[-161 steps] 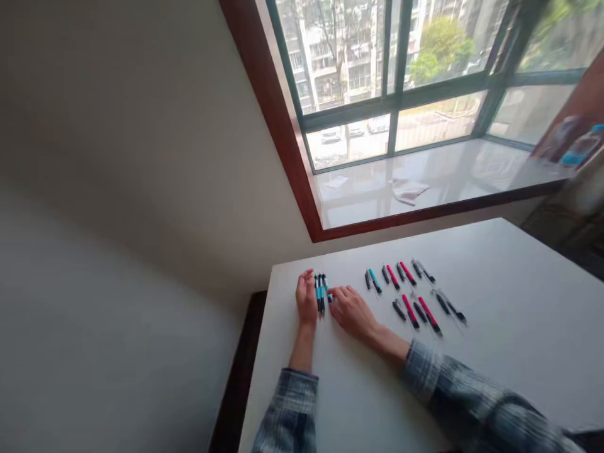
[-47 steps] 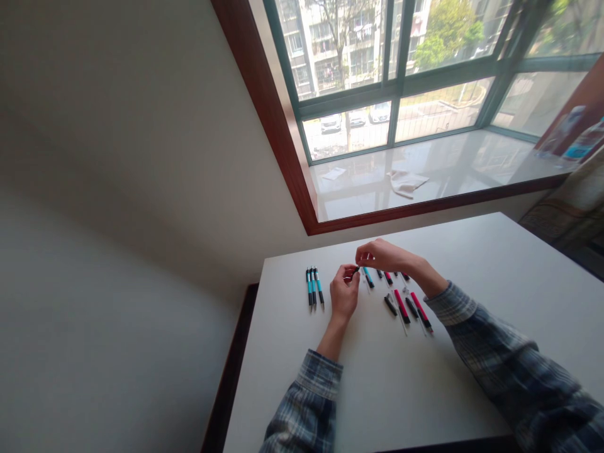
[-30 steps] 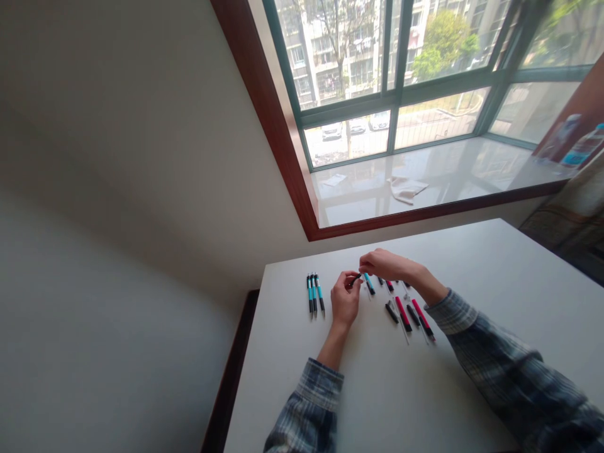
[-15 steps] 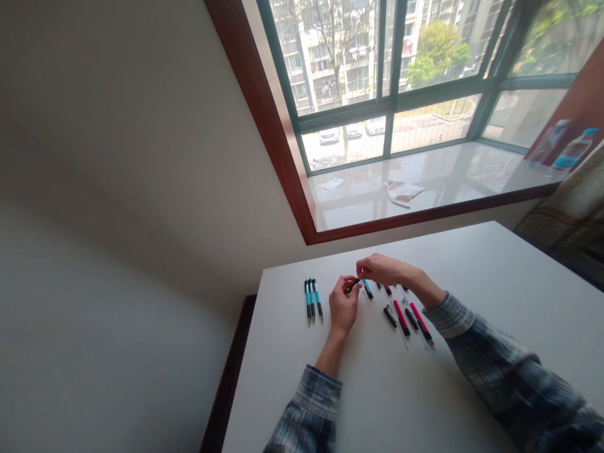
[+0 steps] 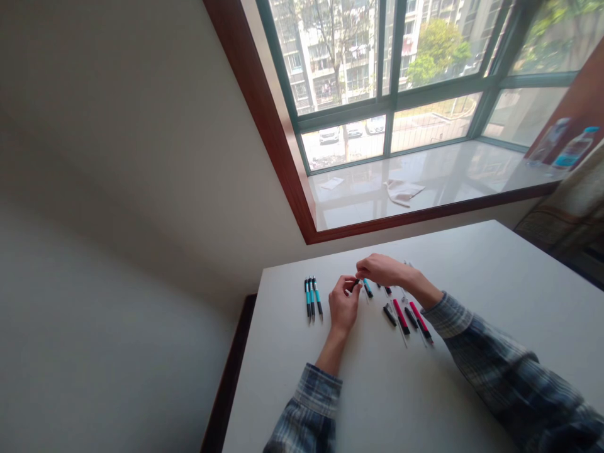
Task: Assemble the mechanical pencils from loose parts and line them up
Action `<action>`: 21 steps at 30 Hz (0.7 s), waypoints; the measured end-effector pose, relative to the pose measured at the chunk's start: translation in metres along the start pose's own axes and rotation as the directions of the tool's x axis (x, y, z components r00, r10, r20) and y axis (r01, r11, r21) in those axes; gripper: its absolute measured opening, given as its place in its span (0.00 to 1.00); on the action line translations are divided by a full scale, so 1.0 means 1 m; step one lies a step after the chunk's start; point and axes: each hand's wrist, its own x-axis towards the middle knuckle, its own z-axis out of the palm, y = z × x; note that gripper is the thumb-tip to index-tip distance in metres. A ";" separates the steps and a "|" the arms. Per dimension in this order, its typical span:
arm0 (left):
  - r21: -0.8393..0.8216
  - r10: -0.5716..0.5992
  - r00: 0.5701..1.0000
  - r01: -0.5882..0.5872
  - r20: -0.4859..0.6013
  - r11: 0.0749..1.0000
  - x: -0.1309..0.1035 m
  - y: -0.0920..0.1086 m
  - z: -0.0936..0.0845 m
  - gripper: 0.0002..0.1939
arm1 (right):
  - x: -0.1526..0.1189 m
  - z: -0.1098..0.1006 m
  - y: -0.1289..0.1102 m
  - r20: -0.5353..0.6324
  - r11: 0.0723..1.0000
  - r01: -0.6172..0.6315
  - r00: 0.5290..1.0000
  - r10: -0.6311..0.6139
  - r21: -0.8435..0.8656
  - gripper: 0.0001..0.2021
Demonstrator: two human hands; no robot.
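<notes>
Your left hand (image 5: 343,306), in the head view, pinches a small black pen part (image 5: 356,284), its long axis slanting away and rightward to the bunched fingertips of your right hand (image 5: 383,269), whose exact grip cannot be made out. Just right of your left fingertips, the nearer ones, a turquoise-and-black barrel (image 5: 368,289) lies on the white table (image 5: 377,390).

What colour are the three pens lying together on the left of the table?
The three pens are turquoise and black, seen best in the head view.
</notes>
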 end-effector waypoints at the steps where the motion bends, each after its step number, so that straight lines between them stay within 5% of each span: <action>1: 0.010 -0.007 1.000 0.008 -0.004 1.000 0.000 0.001 0.000 0.10 | 0.001 0.000 0.001 -0.012 1.000 -0.001 1.000 0.001 0.023 0.13; 5: -0.012 -0.010 1.000 0.010 -0.004 1.000 -0.001 0.002 0.000 0.12 | 0.001 -0.002 0.009 -0.094 0.989 0.005 0.996 0.009 0.148 0.10; 8: 0.026 0.020 0.999 -0.018 -0.050 0.999 0.001 -0.001 0.000 0.11 | -0.001 0.000 0.020 -0.102 0.984 -0.004 0.995 0.022 0.176 0.17; 15: 0.117 0.050 0.991 -0.036 -0.120 0.992 0.003 -0.007 -0.001 0.10 | -0.002 0.009 0.031 0.051 0.991 -0.089 0.995 0.084 0.105 0.27; 21: 0.275 0.089 0.993 -0.065 -0.078 0.959 0.000 -0.002 -0.001 0.13 | -0.002 0.013 0.025 0.109 0.997 -0.069 0.992 0.064 0.037 0.37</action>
